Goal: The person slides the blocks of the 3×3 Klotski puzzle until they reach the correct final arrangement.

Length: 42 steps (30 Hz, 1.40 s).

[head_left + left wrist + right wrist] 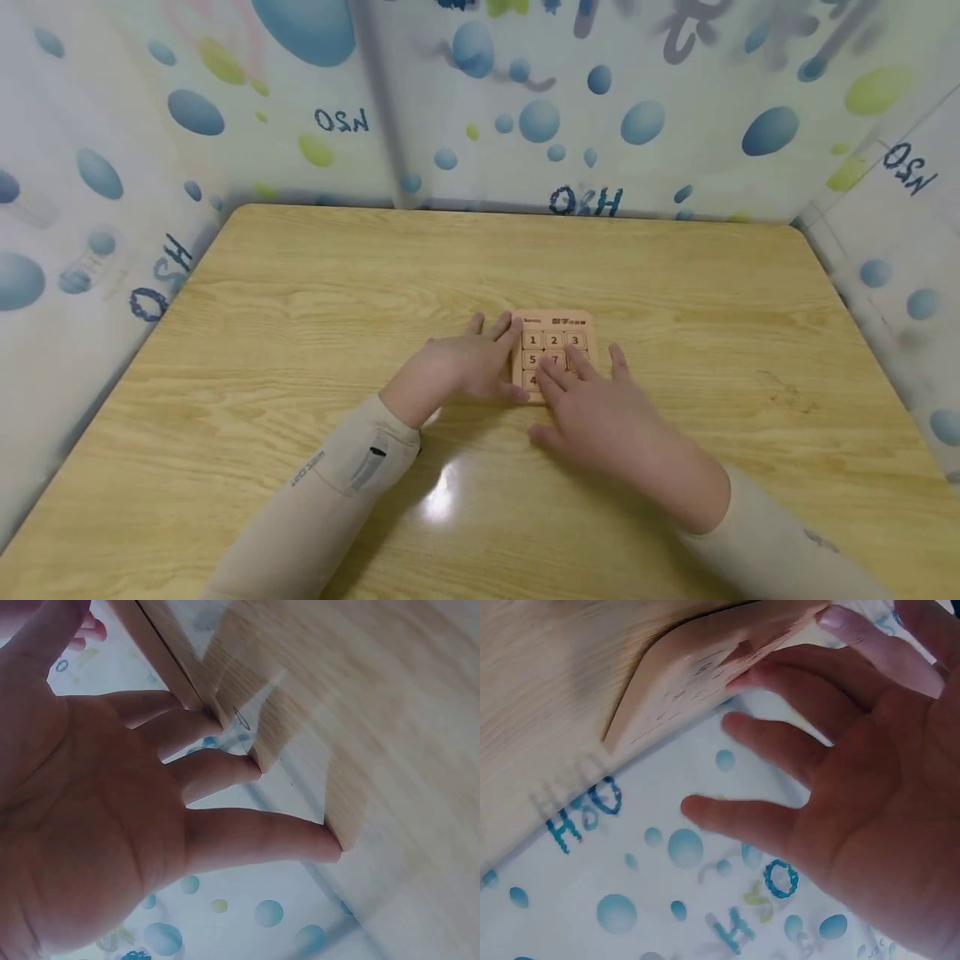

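A wooden number slide puzzle [545, 317] lies flat on the table, with number tiles such as 1, 2, 3, 5 and 7 showing. My left hand [483, 362] rests along its left side, thumb at the lower left corner and a finger near the upper left. In the left wrist view the fingers [262, 836] are spread and fairly straight, some touching the tabletop. Over the lower right tiles, my right hand [600, 408] lays its extended fingertips, covering several of them. The right wrist view shows the puzzle's edge [649, 686] beside spread fingers [742, 821].
The wood-grain table [300, 317] reaches back to a pale wall covering [420, 83] printed with blue and green bubbles and lettering. Similar covering stands at both sides. A glare spot lies on the tabletop in front of the hands.
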Each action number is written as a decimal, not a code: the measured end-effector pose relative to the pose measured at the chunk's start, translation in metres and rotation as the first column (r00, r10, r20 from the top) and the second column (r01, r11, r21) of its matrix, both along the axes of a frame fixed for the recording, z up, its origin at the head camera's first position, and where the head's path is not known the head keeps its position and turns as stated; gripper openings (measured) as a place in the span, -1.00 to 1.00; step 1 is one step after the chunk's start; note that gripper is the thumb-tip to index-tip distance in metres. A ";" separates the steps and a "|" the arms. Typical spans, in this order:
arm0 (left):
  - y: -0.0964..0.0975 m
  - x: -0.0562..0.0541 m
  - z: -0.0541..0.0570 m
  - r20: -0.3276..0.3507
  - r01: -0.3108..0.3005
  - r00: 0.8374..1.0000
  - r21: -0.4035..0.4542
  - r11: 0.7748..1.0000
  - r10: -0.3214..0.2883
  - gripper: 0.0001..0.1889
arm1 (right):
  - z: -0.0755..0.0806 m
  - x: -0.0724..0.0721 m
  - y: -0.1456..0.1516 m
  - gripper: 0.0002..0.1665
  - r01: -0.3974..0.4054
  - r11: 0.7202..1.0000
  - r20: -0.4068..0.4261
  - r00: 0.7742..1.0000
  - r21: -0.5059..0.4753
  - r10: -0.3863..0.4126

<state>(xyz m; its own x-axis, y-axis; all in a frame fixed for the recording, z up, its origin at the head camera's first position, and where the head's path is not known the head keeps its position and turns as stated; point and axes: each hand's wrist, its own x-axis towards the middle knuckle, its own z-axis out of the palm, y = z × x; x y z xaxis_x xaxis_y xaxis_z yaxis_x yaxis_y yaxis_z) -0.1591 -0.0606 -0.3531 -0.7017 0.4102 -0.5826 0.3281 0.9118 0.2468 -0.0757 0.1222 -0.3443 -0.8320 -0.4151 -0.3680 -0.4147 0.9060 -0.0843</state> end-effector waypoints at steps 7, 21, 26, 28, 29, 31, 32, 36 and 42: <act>0.000 0.000 0.000 -0.006 0.005 1.000 0.001 1.000 -0.005 0.17 | 0.004 0.008 0.003 -0.09 -0.008 1.000 0.002 1.000 0.011 0.008; 0.000 0.001 0.000 0.007 0.006 1.000 -0.004 1.000 -0.006 0.17 | 0.000 -0.001 0.004 -0.10 -0.073 0.996 0.030 0.997 -0.046 0.075; 0.001 0.002 0.001 0.000 -0.002 1.000 -0.008 1.000 0.002 0.18 | 0.004 0.009 0.012 -0.05 -0.060 0.996 0.066 0.996 -0.072 0.065; 0.001 0.003 0.001 0.002 -0.004 1.000 -0.007 1.000 0.004 0.18 | 0.005 0.006 0.018 -0.05 -0.037 0.997 0.047 0.998 -0.069 0.040; 0.001 0.003 0.001 0.005 -0.005 1.000 -0.006 1.000 0.005 0.18 | 0.006 0.004 0.022 -0.05 -0.023 0.997 0.039 0.999 -0.068 0.026; 0.001 0.003 0.000 0.009 -0.007 1.000 -0.003 1.000 0.007 0.18 | 0.006 0.000 0.028 -0.06 -0.009 0.998 0.022 1.000 -0.057 0.011; 0.001 0.003 0.000 0.009 -0.009 1.000 -0.002 1.000 0.009 0.18 | 0.005 -0.003 0.030 -0.07 -0.006 0.999 0.016 1.000 -0.053 0.007; 0.001 0.003 0.000 0.005 -0.010 1.000 -0.005 1.000 0.010 0.18 | 0.002 -0.008 0.036 -0.07 -0.007 0.999 0.021 1.000 -0.048 0.008; 0.001 0.002 0.001 0.000 -0.003 1.000 -0.014 1.000 0.003 0.19 | -0.001 -0.010 0.039 -0.06 -0.003 0.999 0.016 1.000 -0.045 0.004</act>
